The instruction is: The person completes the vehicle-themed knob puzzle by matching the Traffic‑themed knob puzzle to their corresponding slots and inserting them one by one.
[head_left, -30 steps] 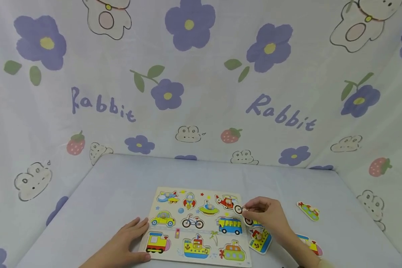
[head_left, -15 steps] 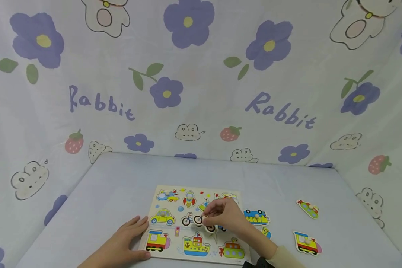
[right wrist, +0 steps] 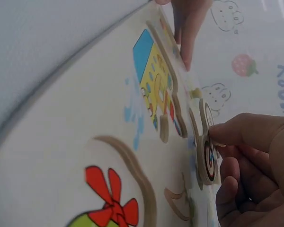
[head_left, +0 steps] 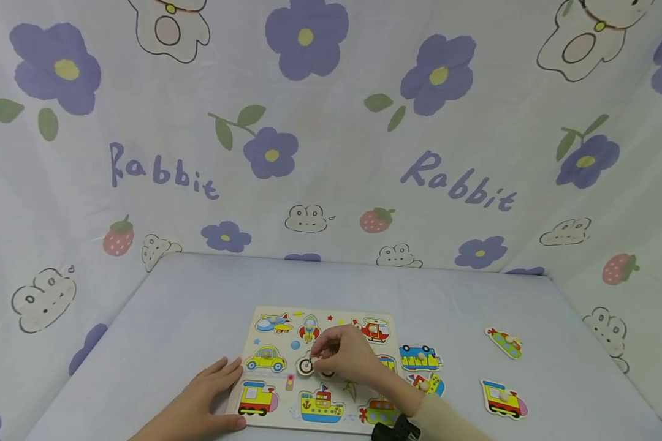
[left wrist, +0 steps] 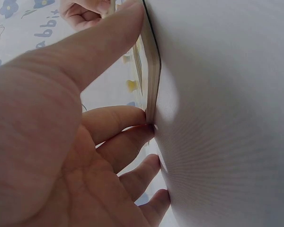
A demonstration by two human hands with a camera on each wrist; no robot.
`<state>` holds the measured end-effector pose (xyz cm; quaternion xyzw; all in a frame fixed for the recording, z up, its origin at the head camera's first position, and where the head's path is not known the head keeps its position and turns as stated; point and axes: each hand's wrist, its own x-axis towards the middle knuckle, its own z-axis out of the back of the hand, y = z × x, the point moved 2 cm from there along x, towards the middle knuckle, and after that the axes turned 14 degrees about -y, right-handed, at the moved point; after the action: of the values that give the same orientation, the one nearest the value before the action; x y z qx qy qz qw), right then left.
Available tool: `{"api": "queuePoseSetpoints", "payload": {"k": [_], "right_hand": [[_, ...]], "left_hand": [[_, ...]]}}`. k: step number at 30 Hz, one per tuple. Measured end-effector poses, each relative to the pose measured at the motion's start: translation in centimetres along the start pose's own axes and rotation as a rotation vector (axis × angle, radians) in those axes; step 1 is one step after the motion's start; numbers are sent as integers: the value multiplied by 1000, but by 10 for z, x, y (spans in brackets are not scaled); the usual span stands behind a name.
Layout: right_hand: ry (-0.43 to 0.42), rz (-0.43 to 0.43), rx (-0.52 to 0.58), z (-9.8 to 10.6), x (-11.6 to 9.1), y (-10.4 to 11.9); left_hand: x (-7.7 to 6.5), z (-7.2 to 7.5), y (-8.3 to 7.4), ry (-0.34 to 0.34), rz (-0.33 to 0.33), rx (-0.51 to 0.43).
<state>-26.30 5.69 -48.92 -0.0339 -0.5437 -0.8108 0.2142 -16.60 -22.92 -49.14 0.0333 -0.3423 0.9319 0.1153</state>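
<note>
The right grip (head_left: pixel 346 355) pinches the bicycle piece (right wrist: pixel 208 161), left grip (head_left: pixel 206 394) lies relaxed; only the head view shows the train piece (head_left: pixel 498 399).

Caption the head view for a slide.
Right hand pinches the bicycle piece over the board; left hand touches its edge.

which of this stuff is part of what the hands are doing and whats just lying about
In use now:
bicycle piece, pinched by the right hand
puzzle board, touched by the left hand

Lying loose, right of the board:
bus piece
ship piece
train piece
submarine piece
The board pictures all four too, so they likely belong to the set.
</note>
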Motion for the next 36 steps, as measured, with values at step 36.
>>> {"api": "queuePoseSetpoints", "payload": {"k": [36], "right_hand": [[-35, -82, -5, -12, 1, -8]], "left_hand": [[4, -4, 8, 35, 44, -55]]}}
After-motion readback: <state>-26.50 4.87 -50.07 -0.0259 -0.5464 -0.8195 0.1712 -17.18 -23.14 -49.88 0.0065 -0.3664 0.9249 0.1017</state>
